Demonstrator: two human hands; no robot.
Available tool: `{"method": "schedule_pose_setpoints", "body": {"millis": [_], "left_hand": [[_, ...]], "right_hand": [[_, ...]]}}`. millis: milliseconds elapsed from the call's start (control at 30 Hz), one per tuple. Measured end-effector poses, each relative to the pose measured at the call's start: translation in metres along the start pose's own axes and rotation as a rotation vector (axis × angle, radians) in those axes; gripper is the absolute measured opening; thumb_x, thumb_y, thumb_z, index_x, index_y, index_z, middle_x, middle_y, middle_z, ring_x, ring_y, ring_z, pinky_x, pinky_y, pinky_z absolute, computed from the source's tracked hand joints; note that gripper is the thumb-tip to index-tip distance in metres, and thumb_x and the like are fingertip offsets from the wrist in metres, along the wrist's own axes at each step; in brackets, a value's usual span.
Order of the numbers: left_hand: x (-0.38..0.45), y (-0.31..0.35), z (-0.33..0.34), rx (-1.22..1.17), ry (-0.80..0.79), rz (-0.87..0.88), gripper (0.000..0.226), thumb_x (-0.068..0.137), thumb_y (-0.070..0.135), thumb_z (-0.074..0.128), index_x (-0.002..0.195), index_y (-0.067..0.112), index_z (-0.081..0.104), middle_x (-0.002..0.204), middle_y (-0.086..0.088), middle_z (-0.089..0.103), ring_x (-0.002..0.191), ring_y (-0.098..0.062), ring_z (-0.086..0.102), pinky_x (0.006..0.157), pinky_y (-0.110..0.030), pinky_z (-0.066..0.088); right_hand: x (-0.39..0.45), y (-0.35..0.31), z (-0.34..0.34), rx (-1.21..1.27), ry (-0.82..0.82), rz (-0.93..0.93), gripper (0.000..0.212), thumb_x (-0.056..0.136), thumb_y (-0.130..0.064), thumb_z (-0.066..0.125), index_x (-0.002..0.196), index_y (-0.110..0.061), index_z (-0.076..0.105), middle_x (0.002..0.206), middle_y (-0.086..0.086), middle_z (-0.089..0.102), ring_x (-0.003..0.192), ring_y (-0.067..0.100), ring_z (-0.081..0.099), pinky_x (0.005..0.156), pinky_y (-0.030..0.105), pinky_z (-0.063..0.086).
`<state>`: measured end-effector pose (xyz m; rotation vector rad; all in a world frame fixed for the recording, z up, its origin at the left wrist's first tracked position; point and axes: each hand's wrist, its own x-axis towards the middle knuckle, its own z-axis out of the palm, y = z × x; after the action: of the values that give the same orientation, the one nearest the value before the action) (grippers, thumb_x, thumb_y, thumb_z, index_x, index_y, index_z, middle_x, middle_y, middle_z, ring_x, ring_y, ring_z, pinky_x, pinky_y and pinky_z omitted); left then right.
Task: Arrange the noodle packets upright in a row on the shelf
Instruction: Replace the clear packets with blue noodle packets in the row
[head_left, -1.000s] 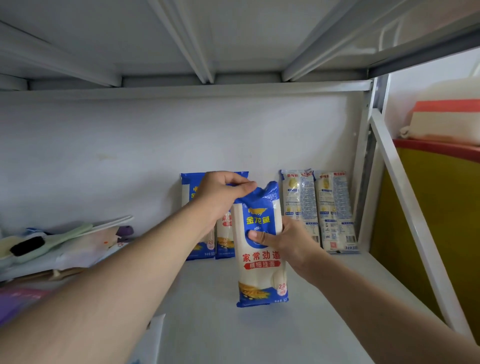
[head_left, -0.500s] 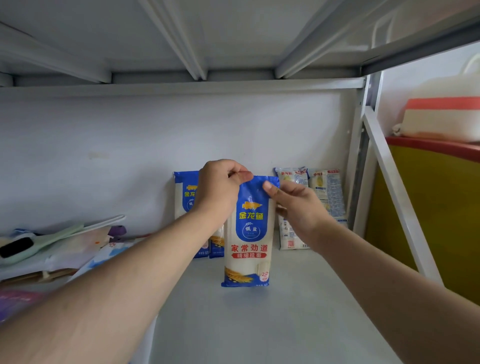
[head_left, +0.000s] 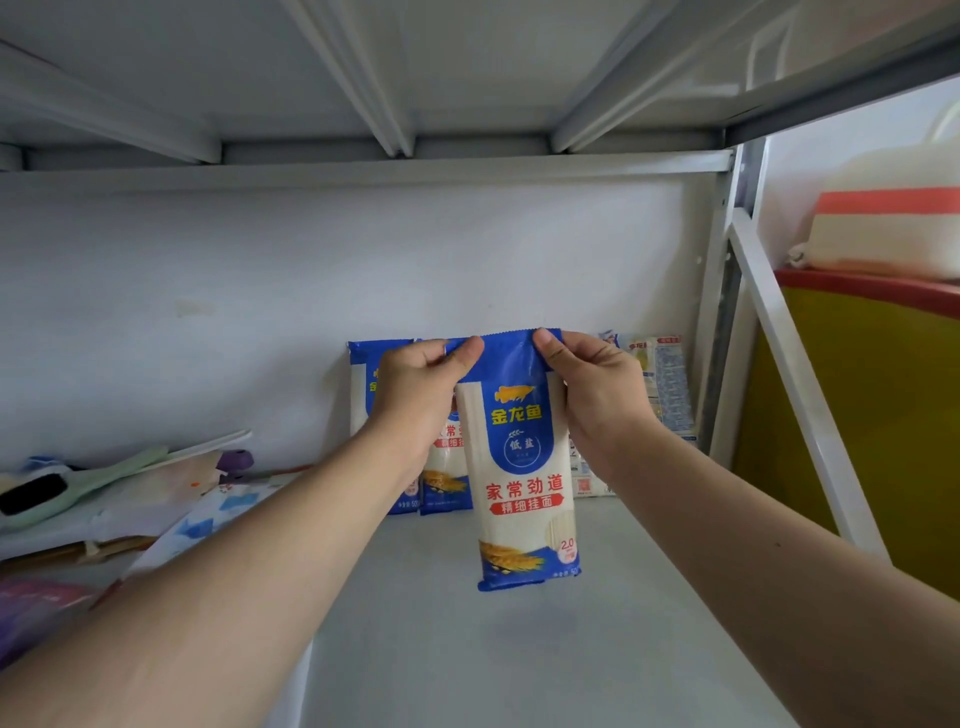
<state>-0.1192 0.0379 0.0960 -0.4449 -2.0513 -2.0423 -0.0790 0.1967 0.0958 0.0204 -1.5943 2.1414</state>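
A blue-and-white noodle packet (head_left: 522, 483) stands upright on the grey shelf (head_left: 467, 649), its bottom edge resting on the surface. My left hand (head_left: 421, 400) pinches the packet's top left corner, and my right hand (head_left: 592, 395) pinches the top right corner. Behind it, two more blue-and-white packets (head_left: 363, 384) lean upright against the white back wall, partly hidden by my left hand. To the right, pale packets (head_left: 662, 379) stand upright against the wall near the shelf post.
A heap of papers, a pale green utensil (head_left: 88, 480) and a purple object (head_left: 234, 460) lies at the left. White metal posts (head_left: 727, 322) and a diagonal brace (head_left: 795, 384) bound the right side. A yellow and red panel (head_left: 872, 415) stands beyond. The upper shelf hangs low overhead.
The packet went from being held tilted above the shelf to standing upright on it. My right hand shifted from the packet's middle to its top corner, and both hands now spread the top seam.
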Motion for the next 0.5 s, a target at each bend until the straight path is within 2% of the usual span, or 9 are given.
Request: {"method": "schedule_pose_setpoints", "body": {"millis": [67, 133, 167, 233, 333, 367, 433, 500], "left_hand": [[-0.001, 0.002, 0.005, -0.03, 0.052, 0.032, 0.066, 0.08, 0.053, 0.072, 0.092, -0.011, 0.058, 0.087, -0.03, 0.068, 0.069, -0.033, 0.067, 0.069, -0.054, 0.058], [-0.001, 0.003, 0.009, -0.038, 0.116, 0.074, 0.069, 0.077, 0.055, 0.071, 0.083, -0.012, 0.053, 0.073, -0.026, 0.063, 0.061, -0.029, 0.054, 0.059, -0.042, 0.047], [-0.001, 0.002, 0.01, -0.026, 0.14, 0.087, 0.067, 0.08, 0.052, 0.071, 0.079, -0.012, 0.051, 0.071, -0.026, 0.062, 0.059, -0.03, 0.052, 0.058, -0.04, 0.044], [0.0, 0.001, 0.011, -0.022, 0.175, 0.095, 0.061, 0.084, 0.047, 0.071, 0.078, -0.011, 0.051, 0.075, -0.032, 0.063, 0.06, -0.035, 0.06, 0.057, -0.043, 0.048], [0.003, 0.0, 0.007, -0.029, 0.191, 0.096, 0.065, 0.079, 0.05, 0.071, 0.076, -0.011, 0.049, 0.076, -0.037, 0.058, 0.058, -0.029, 0.053, 0.056, -0.039, 0.043], [0.003, 0.0, 0.007, -0.024, 0.192, 0.096, 0.063, 0.082, 0.048, 0.071, 0.077, -0.011, 0.049, 0.076, -0.036, 0.059, 0.057, -0.029, 0.053, 0.057, -0.038, 0.042], [0.004, 0.003, 0.01, -0.012, 0.185, 0.1, 0.058, 0.088, 0.043, 0.07, 0.084, -0.012, 0.054, 0.079, -0.028, 0.068, 0.062, -0.035, 0.066, 0.059, -0.04, 0.048], [0.004, 0.007, 0.011, 0.018, 0.162, 0.087, 0.053, 0.091, 0.042, 0.067, 0.092, -0.01, 0.059, 0.082, -0.018, 0.074, 0.068, -0.026, 0.072, 0.063, -0.039, 0.053]], "right_hand": [[0.0, 0.002, -0.001, -0.009, -0.024, 0.003, 0.017, 0.094, -0.025, 0.073, 0.095, -0.009, 0.079, 0.094, 0.011, 0.081, 0.083, 0.028, 0.077, 0.078, 0.044, 0.064], [0.0, 0.002, -0.002, 0.017, -0.073, -0.009, 0.018, 0.093, -0.024, 0.073, 0.098, -0.007, 0.078, 0.095, 0.011, 0.081, 0.082, 0.025, 0.077, 0.075, 0.038, 0.063], [-0.002, 0.003, -0.004, 0.024, -0.115, -0.007, 0.021, 0.093, -0.025, 0.073, 0.103, -0.007, 0.077, 0.1, 0.011, 0.081, 0.087, 0.025, 0.078, 0.078, 0.038, 0.063], [-0.006, 0.011, -0.012, -0.012, -0.221, 0.05, 0.036, 0.086, -0.03, 0.078, 0.116, -0.011, 0.072, 0.111, 0.009, 0.08, 0.099, 0.025, 0.078, 0.089, 0.043, 0.062], [-0.016, 0.039, -0.026, -0.291, -0.397, 0.223, 0.055, 0.073, -0.036, 0.086, 0.122, -0.016, 0.068, 0.115, 0.005, 0.08, 0.107, 0.026, 0.076, 0.099, 0.051, 0.058], [-0.02, 0.049, -0.029, -0.378, -0.415, 0.25, 0.055, 0.072, -0.035, 0.087, 0.12, -0.016, 0.07, 0.113, 0.002, 0.08, 0.107, 0.024, 0.076, 0.099, 0.051, 0.058], [-0.022, 0.06, -0.034, -0.414, -0.368, 0.232, 0.045, 0.076, -0.028, 0.086, 0.117, -0.016, 0.071, 0.11, -0.001, 0.081, 0.105, 0.018, 0.077, 0.098, 0.048, 0.059], [-0.022, 0.063, -0.035, -0.354, -0.329, 0.2, 0.035, 0.081, -0.02, 0.083, 0.114, -0.014, 0.073, 0.107, 0.001, 0.082, 0.102, 0.018, 0.078, 0.094, 0.044, 0.062]]}}
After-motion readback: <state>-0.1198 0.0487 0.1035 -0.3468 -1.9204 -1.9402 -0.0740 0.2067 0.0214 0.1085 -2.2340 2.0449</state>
